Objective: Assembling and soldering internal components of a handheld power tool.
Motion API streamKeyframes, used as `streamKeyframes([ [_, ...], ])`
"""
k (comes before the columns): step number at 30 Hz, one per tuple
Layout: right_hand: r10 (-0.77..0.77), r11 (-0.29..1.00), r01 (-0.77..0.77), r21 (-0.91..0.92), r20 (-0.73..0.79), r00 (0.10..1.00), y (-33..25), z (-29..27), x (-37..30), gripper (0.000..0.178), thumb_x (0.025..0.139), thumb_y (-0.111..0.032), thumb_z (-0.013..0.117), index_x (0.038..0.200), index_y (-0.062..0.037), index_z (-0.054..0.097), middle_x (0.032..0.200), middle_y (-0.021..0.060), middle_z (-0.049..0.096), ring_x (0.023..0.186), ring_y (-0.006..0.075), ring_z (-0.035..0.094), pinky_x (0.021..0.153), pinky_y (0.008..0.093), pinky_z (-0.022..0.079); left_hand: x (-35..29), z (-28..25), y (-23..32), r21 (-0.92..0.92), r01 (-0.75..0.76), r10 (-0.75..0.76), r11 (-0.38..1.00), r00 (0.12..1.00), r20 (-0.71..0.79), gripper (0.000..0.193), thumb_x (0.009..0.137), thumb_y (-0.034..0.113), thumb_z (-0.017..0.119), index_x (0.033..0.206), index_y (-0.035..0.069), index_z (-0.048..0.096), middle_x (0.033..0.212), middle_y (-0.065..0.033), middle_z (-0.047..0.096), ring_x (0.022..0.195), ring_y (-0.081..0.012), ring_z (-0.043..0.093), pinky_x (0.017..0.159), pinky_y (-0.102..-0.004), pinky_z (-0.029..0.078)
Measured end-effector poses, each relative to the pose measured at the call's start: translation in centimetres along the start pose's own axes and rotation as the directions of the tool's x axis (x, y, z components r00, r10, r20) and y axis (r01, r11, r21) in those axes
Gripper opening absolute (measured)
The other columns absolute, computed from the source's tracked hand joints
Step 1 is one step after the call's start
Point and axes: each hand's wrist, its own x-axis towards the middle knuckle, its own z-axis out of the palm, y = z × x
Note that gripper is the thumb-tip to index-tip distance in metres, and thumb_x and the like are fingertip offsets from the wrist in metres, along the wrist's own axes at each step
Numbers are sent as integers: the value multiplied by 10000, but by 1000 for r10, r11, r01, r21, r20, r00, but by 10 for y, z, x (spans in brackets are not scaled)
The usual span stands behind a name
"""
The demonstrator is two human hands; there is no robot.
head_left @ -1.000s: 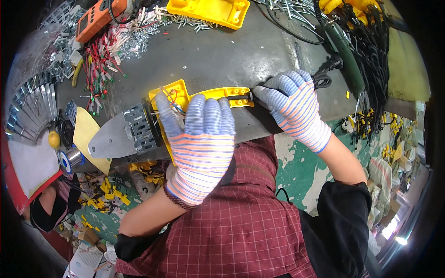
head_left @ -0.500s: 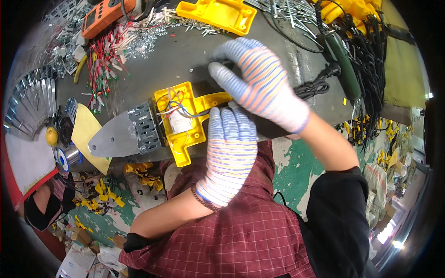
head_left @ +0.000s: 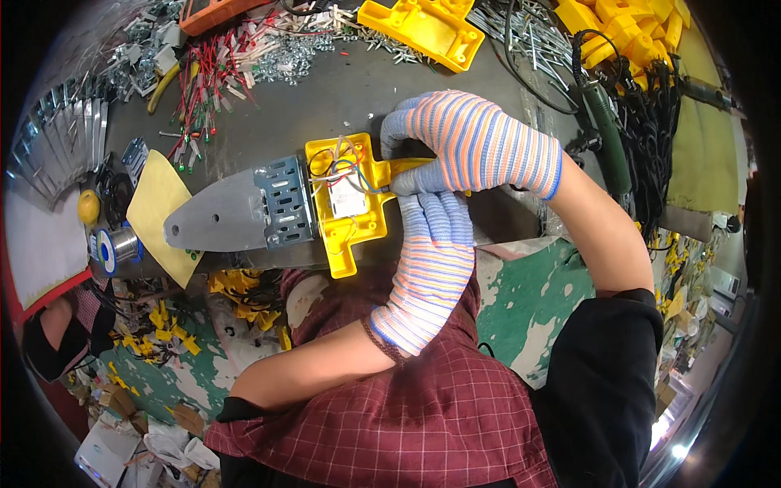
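On the dark bench lies a tool with an open yellow plastic housing half [head_left: 368,228]. Coloured wires and a white block [head_left: 348,198] show inside it. A slotted metal bracket [head_left: 289,202] joins the housing to a flat grey pointed metal plate [head_left: 215,218] on the left. My left hand [head_left: 434,260], in a striped glove, has its fingers together against the near side of the housing's handle. Bent over the handle from the far side is my gloved right hand [head_left: 480,146], its thumb tip by the wires' entry. Both hands hide most of the handle.
A piece of yellow card [head_left: 159,213] and a solder spool [head_left: 119,249] lie left. Red-wired parts [head_left: 199,114], another yellow shell [head_left: 423,31] and long screws [head_left: 533,45] lie along the back. A green-handled tool [head_left: 606,134] and black cables [head_left: 651,138] are at right.
My right hand has come down from above the handle and curled its fingers at it. The whole bench has shifted in view; my left hand stays at the handle.
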Motion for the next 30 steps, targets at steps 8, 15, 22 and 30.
streamKeyframes([
  [8,45,993,-33,113,-110,993,8,18,-5,453,796,-413,715,1060,-54,632,980,196,655,905,399,638,794,437,521,2,2,1,0,23,-23,1000,1000,-14,375,834,189,538,1110,-52,619,1085,-238,601,1035,-362,583,963,-496,454],
  [15,319,946,-324,13,141,937,-3,1,3,511,811,-443,725,1102,-33,635,982,187,683,943,362,658,826,415,527,4,2,-6,-5,6,-6,1000,995,-101,358,820,173,542,1093,-47,615,1072,-219,582,1006,-330,569,964,-488,458],
  [22,102,859,75,507,-313,944,-6,22,7,347,834,-187,593,1136,-22,641,1005,170,687,974,340,657,890,391,515,3,0,-27,-422,-13,-33,907,994,-101,316,853,230,553,1126,94,636,1203,-148,542,1025,-336,556,987,-699,354],
  [30,-202,959,264,106,-399,894,-26,33,-12,326,787,-320,649,1001,-84,715,881,116,659,888,307,628,811,416,478,1,15,-13,-836,227,-276,499,956,95,420,957,298,493,1294,47,501,1205,-177,563,1171,-348,523,1026,-482,396],
])
